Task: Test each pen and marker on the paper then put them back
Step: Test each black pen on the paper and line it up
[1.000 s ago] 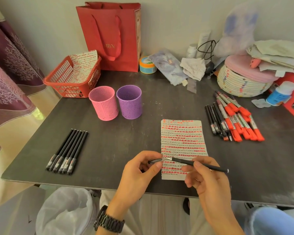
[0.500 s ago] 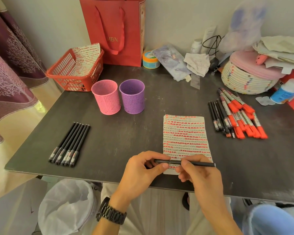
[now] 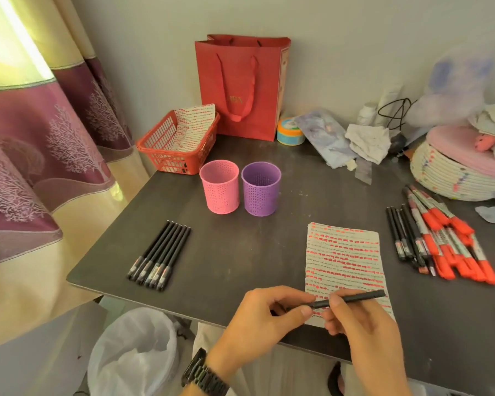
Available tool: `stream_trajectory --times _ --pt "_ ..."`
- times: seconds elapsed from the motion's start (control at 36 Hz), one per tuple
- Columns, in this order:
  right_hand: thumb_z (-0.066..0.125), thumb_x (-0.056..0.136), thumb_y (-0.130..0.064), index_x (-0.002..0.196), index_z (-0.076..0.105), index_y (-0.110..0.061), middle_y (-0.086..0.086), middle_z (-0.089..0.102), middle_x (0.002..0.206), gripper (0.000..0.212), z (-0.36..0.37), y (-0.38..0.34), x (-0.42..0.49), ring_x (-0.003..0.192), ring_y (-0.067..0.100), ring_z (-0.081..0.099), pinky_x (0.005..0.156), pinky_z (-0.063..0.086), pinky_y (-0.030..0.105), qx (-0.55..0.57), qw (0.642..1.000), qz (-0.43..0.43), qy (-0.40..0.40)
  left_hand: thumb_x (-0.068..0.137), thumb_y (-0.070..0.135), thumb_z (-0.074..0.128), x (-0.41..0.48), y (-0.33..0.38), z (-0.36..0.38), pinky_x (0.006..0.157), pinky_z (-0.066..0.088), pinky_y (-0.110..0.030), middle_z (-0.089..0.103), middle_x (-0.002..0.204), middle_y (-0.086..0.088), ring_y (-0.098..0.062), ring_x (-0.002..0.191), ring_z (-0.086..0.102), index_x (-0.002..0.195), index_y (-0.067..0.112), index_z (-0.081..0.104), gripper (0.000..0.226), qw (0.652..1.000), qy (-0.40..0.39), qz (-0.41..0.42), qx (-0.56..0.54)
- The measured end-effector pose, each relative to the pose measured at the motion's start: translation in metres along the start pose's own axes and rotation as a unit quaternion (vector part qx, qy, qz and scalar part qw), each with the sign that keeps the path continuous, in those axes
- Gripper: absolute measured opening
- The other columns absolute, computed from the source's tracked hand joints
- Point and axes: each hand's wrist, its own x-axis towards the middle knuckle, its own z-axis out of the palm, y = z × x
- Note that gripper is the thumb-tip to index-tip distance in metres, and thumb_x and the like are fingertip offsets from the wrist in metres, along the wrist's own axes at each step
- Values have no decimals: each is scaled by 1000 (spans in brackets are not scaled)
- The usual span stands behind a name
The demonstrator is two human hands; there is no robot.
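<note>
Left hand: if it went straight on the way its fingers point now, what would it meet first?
Most likely the right hand, just ahead along the black pen that both hands pinch above the near edge of the paper. The left hand points right and slightly away; depth is unclear.

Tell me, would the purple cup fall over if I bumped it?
Probably. The purple cup is full of little holes and nothing sticks out of it, so it is likely light. It stands taller than wide, so a bump near the rim could tip it. Being round, it might then roll.
</note>
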Motion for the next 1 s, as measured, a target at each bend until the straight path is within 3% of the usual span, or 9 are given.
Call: stream_trajectory --times 0.08,0.19,0.28,0.39,0.5,0.61,0.69,0.81,1.0 --pt "68 89 -1 92 74 -11 13 72 67 12 11 -3 4 57 17 68 52 57 23 -3 999 -6 -31 92 38 68 -9 4 -16 86 54 -24 77 101 10 -6 94 70 112 36 74 21 999 -33 -18 -22" --pt "67 91 -11 106 72 -26 3 76 78 21 38 -5 4 71 17 73 63 58 25 -53 988 -35 -140 94 25 69 -24 3 -53 91 55 -30 77 102 7 -7 94 69 113 35 74 22 999 -11 -21 24" --pt "69 90 -22 113 65 -37 -8 77 86 28 61 -4 1 81 10 73 73 55 21 -106 972 -106 -179 93 25 71 -36 6 -95 83 51 -17 76 100 14 -2 92 69 110 45 73 26 993 85 -11 79" --pt "69 89 -34 112 60 -48 -31 65 108 28 89 5 -1 104 -5 62 83 43 3 -208 932 -216 -201 92 27 73 -49 6 -163 80 52 -18 75 99 19 -2 88 70 103 46 74 22 949 271 -18 161" --pt "61 94 -45 126 58 -38 -28 49 135 33 107 26 6 130 -7 40 102 29 4 -354 864 -273 -233 92 32 71 -54 -10 -215 66 43 -4 72 101 20 8 80 66 107 39 71 17 887 364 -75 273" --pt "47 92 -58 124 64 -32 -13 54 142 45 113 38 7 135 11 47 103 41 25 -442 819 -299 -211 94 30 69 -51 -36 -240 75 40 -19 72 106 10 2 83 58 110 31 72 17 848 369 -142 353" --pt "36 91 -62 125 63 -37 -21 50 144 49 110 42 10 138 2 39 103 36 21 -427 828 -291 -218 93 31 68 -48 -49 -245 76 41 -22 74 105 10 -2 85 58 111 29 73 18 839 344 -177 382" --pt "51 95 -52 124 60 -41 -38 42 134 33 104 44 15 130 -22 21 102 38 13 -387 852 -273 -224 94 36 65 -42 -57 -242 70 40 -21 66 89 21 -1 82 57 112 32 72 20 845 318 -189 385" --pt "55 95 -46 120 62 -39 -31 50 136 27 104 47 14 130 -18 26 96 30 6 -390 847 -289 -218 94 43 63 -39 -56 -235 73 44 -26 66 88 19 -3 84 61 108 32 72 20 847 320 -184 382"
